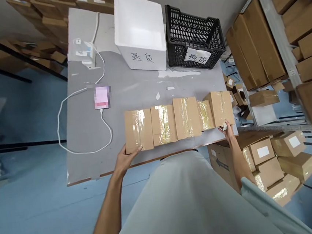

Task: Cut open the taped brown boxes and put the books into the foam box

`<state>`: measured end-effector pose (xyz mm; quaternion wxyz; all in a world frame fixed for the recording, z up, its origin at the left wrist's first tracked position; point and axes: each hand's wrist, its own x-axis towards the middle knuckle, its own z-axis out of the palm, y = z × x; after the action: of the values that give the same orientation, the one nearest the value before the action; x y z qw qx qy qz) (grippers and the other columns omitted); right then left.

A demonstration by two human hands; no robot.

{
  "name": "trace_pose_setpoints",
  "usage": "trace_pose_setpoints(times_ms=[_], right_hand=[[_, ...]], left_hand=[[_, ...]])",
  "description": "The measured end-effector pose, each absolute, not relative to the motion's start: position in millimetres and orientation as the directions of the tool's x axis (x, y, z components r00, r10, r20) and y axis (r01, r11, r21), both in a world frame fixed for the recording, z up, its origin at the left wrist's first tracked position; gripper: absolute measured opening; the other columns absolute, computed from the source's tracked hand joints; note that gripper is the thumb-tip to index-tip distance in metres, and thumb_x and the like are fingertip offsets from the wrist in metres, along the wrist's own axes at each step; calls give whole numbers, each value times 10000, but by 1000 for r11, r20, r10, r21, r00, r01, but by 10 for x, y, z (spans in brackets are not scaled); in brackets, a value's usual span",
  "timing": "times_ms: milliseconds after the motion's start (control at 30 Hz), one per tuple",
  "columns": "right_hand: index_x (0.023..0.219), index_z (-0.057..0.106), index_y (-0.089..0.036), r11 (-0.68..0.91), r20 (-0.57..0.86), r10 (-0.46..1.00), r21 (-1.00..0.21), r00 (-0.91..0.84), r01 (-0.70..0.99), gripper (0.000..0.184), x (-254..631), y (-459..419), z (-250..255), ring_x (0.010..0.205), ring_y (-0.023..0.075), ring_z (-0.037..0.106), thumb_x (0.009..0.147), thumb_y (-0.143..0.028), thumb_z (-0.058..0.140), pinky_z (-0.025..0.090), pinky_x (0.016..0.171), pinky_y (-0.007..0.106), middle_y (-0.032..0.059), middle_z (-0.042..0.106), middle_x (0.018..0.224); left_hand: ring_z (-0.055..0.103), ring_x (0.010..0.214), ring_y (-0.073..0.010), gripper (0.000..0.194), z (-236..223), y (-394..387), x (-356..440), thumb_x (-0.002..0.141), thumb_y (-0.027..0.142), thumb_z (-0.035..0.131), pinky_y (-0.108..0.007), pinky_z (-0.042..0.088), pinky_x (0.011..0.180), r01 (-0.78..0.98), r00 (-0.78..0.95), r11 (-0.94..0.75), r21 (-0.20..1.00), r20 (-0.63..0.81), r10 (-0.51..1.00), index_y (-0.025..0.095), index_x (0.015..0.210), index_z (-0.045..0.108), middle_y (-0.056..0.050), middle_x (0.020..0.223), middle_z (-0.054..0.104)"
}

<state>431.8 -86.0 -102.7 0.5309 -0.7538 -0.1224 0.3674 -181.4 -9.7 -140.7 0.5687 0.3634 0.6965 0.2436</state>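
Several taped cardboard boxes stand side by side in a row along the front of the grey table (87, 120). My left hand (126, 159) grips the front left corner of the leftmost cardboard box (143, 129), its thumb along the front edge. At the other end, my right hand (228, 130) holds the front of the rightmost cardboard box (222, 105). A small white scrap (224, 126) shows by its thumb; I cannot make out what it is. Between them sit a wider box (186, 117), a glossy-taped box (164, 125) and a smaller box (205, 115).
A white foam bin (141, 56) and a black plastic crate (195, 41) stand at the back. At left, a white cable (59, 122) runs from a power strip (91, 55) to a blurred pink device (101, 97). More boxes (268, 172) are stacked below right, beside shelving (273, 21).
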Motion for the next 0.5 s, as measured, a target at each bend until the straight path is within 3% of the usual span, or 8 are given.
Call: trace_pose_setpoints(times_ms=[200, 367, 500], right_hand=[[1582, 609, -319, -366, -389, 587, -910, 710, -196, 823, 4317, -213, -753, 1046, 252, 842, 864, -620, 875, 748, 979, 535, 86, 782, 1424], [1553, 623, -242, -364, -375, 612, -915, 696, -173, 683, 4434, 655, -676, 1051, 217, 832, 974, -553, 811, 717, 989, 415, 129, 802, 1396], [1621, 568, -271, -370, -402, 604, -906, 688, -204, 818, 4581, 1201, -786, 1020, 243, 842, 909, -538, 868, 737, 947, 421, 136, 785, 1471]], left_hand=[[764, 1403, -403, 1056, -1389, 468, -1830, 651, 604, 1096, -586, 587, 1284, 179, -38, 620, 764, -624, 781, 174, 1536, 712, -167, 1446, 817], [806, 1279, -331, 956, -1438, 1329, -1680, 666, 573, 1096, -495, 686, 1152, 159, -42, 593, 789, -595, 803, 142, 1435, 727, -167, 1370, 821], [792, 1299, -316, 869, -1392, 1919, -1515, 670, 545, 1094, -486, 673, 1168, 156, -40, 557, 816, -558, 829, 150, 1358, 739, -157, 1366, 817]])
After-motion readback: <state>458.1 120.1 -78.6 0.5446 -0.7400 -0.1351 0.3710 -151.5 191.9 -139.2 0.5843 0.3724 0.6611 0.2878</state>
